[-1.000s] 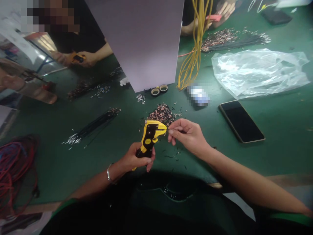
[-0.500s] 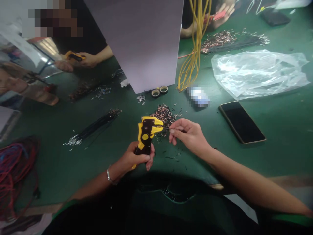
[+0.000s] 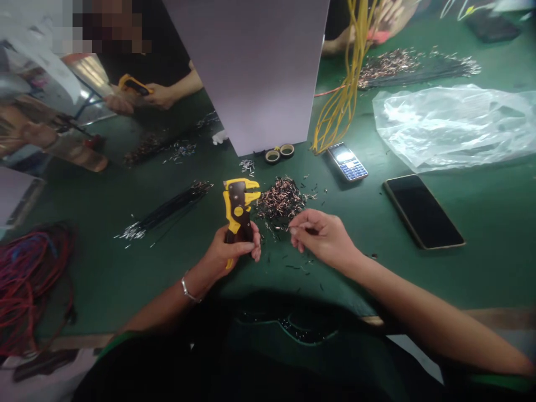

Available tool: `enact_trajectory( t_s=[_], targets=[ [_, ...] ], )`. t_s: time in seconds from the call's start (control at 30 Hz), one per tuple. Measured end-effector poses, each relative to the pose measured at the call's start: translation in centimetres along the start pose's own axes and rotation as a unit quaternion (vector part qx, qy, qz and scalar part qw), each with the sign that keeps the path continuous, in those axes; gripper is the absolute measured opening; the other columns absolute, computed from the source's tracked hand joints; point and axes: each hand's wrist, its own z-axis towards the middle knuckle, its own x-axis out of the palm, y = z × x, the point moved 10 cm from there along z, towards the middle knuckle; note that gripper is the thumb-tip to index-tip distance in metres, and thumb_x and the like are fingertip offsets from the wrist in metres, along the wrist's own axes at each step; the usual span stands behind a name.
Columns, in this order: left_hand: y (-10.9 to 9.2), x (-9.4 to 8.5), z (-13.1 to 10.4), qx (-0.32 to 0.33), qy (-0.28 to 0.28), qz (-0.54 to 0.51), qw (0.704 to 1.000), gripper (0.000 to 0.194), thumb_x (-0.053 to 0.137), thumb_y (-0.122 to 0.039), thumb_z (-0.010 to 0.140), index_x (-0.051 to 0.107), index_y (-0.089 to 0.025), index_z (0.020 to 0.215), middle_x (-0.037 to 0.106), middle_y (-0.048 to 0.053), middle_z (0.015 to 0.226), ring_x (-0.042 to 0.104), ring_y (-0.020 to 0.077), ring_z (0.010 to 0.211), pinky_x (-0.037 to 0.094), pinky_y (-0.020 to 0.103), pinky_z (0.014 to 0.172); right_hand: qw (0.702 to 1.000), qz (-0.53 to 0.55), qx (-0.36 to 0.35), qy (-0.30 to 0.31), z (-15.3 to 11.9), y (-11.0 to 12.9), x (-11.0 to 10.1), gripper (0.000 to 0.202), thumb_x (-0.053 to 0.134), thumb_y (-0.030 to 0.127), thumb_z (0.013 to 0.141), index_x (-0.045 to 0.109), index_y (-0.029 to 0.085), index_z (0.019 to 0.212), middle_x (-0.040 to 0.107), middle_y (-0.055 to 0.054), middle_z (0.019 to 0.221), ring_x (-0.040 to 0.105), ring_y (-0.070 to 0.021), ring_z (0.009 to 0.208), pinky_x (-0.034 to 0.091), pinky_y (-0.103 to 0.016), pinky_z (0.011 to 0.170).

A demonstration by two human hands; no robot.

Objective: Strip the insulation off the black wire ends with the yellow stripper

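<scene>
My left hand [image 3: 235, 245] is wrapped round the handles of a yellow and black wire stripper [image 3: 239, 202], which stands upright with its jaws pointing right and apart, nothing visible between them. To its right, my right hand [image 3: 324, 237] pinches a thin wire [image 3: 290, 227] between thumb and fingers; only its short tip shows. Beyond and between the hands lies a heap of copper-tipped black wire scraps [image 3: 282, 196]. Loose bits are scattered below it on the green table [image 3: 268, 285].
Left lie a bundle of black wires [image 3: 167, 212] and tangled red wires [image 3: 33, 285]. Right are a smartphone [image 3: 422, 212], a keypad phone [image 3: 347, 162] and a plastic bag [image 3: 456, 125]. Tape rolls [image 3: 272, 156] sit by a pale panel [image 3: 259, 78]. Co-workers' hands [image 3: 161, 96] work across the table.
The stripper in my left hand has moved left, away from the wire that ran into its jaws. My right hand still pinches the wire, and the view has shifted slightly.
</scene>
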Motion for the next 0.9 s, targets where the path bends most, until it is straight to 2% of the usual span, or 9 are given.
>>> enact_trajectory(
  t_s=[0.17, 0.43, 0.67, 0.73, 0.8, 0.9],
  targets=[
    [0.5, -0.2, 0.2, 0.001, -0.026, 0.020, 0.999, 0.032, 0.081, -0.020, 0.071, 0.062, -0.012, 0.096, 0.065, 0.003, 0.079, 0.063, 0.0148, 0.060, 0.056, 0.033, 0.058, 0.976, -0.172, -0.136, 0.013, -1.2, 1.9, 1.5, 0.006, 0.055, 0.021, 0.080, 0.060, 0.023, 0.078, 0.065, 0.001, 0.066, 0.058, -0.0134, 0.057, 0.046, -0.028, 0.057],
    [1.3, 0.8, -0.2, -0.007, -0.010, 0.027, 1.000, 0.033, 0.080, -0.021, 0.073, 0.060, -0.011, 0.097, 0.063, 0.003, 0.081, 0.063, 0.0142, 0.061, 0.055, 0.032, 0.060, 0.937, -0.241, -0.249, 0.046, -2.7, 3.4, 3.5, 0.012, 0.048, 0.016, 0.088, 0.059, 0.022, 0.084, 0.065, -0.001, 0.066, 0.058, -0.0136, 0.054, 0.045, -0.027, 0.055],
    [1.8, 0.6, -0.4, -0.015, -0.017, 0.053, 0.998, 0.029, 0.077, -0.019, 0.073, 0.058, -0.012, 0.095, 0.061, 0.001, 0.079, 0.060, 0.0119, 0.059, 0.054, 0.030, 0.058, 0.933, -0.254, -0.248, 0.062, -2.7, 3.0, 4.0, 0.015, 0.046, 0.018, 0.089, 0.060, 0.022, 0.085, 0.068, -0.004, 0.070, 0.061, -0.0166, 0.058, 0.047, -0.030, 0.058],
    [1.8, 0.4, -0.4, -0.015, -0.023, 0.060, 0.998, 0.027, 0.075, -0.017, 0.073, 0.058, -0.012, 0.093, 0.060, 0.000, 0.076, 0.058, 0.0114, 0.057, 0.053, 0.029, 0.056, 0.935, -0.267, -0.231, 0.034, -2.3, 3.0, 2.9, 0.014, 0.048, 0.019, 0.088, 0.061, 0.023, 0.084, 0.068, -0.004, 0.068, 0.062, -0.0174, 0.058, 0.048, -0.031, 0.059],
    [1.6, 0.4, -0.5, -0.015, -0.021, 0.067, 0.997, 0.025, 0.074, -0.017, 0.074, 0.059, -0.012, 0.093, 0.059, 0.000, 0.076, 0.058, 0.0115, 0.057, 0.052, 0.029, 0.056, 0.945, -0.258, -0.200, -0.021, -1.7, 3.1, 1.0, 0.011, 0.052, 0.021, 0.086, 0.062, 0.023, 0.083, 0.067, -0.002, 0.065, 0.062, -0.0171, 0.056, 0.048, -0.032, 0.059],
    [1.1, 0.7, -0.4, -0.008, 0.008, 0.105, 0.994, 0.028, 0.073, -0.020, 0.077, 0.062, -0.012, 0.100, 0.064, 0.005, 0.084, 0.061, 0.0142, 0.065, 0.053, 0.033, 0.066, 0.973, -0.169, -0.128, -0.091, -0.8, 2.6, -1.6, 0.004, 0.057, 0.024, 0.085, 0.061, 0.023, 0.084, 0.067, 0.000, 0.064, 0.061, -0.0147, 0.052, 0.049, -0.031, 0.055]
  ],
)
